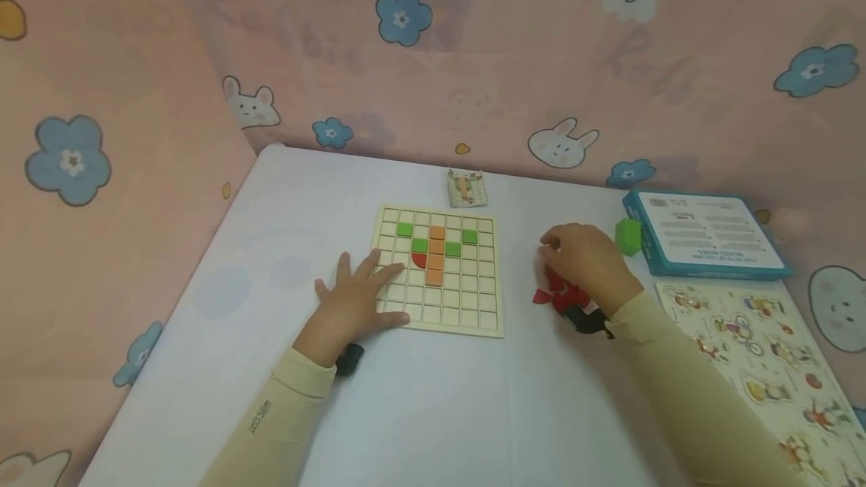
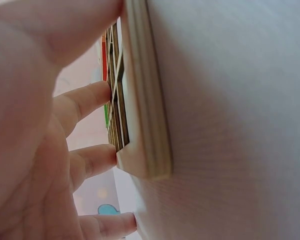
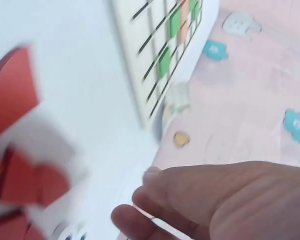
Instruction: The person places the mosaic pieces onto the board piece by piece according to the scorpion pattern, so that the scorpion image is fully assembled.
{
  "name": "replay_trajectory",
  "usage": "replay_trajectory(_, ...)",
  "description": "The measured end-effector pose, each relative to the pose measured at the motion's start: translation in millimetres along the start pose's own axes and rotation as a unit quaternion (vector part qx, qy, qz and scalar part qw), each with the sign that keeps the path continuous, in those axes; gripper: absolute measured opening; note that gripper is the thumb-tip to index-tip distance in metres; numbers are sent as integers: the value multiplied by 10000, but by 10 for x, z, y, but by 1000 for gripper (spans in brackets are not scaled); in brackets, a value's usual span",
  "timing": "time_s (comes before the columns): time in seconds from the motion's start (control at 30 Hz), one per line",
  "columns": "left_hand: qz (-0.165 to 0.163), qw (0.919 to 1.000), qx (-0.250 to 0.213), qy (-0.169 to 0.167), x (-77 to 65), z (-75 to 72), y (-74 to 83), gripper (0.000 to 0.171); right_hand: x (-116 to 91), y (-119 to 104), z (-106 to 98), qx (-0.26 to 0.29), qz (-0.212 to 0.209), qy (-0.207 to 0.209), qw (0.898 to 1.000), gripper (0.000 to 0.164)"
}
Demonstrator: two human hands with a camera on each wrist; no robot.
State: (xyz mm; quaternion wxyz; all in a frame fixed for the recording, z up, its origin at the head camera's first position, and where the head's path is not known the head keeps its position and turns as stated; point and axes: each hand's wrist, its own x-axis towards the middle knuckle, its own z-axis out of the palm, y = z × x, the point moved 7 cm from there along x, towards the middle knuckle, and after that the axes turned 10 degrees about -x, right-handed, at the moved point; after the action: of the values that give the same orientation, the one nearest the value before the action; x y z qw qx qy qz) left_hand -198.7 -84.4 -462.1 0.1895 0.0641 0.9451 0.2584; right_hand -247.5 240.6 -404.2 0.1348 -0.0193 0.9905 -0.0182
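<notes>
A pale wooden grid board lies on the white table. Green squares, a column of orange squares and one red quarter-round piece sit in its cells. My left hand rests spread over the board's left edge; in the left wrist view its fingertips touch the frame. To the right of the board, my right hand hovers above a pile of loose red pieces. Its fingers are loosely bent, and nothing shows between thumb and fingertips in the right wrist view.
Behind the board stands a small picture card. On the right are a green block, a blue-and-white box and a board with cartoon figures. A patterned pink cloth borders the table's back and left.
</notes>
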Motion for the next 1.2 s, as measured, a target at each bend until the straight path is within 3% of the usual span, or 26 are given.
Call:
replay_trajectory(0.2,-3,10000,-6,3,10,9,-9,88,-76,467,101,343,414,-692,9962,40)
replay_trajectory(0.4,20,10000,-9,21,6,7,0,88,-98,624,295,179,575,-998,9932,39)
replay_trajectory(0.57,33,10000,-57,31,-15,-14,12,88,-90,627,363,-141,446,-555,9974,40)
replay_trajectory(0.7,26,10000,-54,25,-25,-30,21,88,-100,643,364,-50,569,-220,9981,44)
replay_trajectory(0.97,-12,10000,-82,-3,-50,-40,48,87,-101,698,384,203,999,-21,9948,40)
replay_trajectory(1.2,-11,10000,-79,29,-37,-24,34,87,-99,685,368,109,823,201,9963,38)
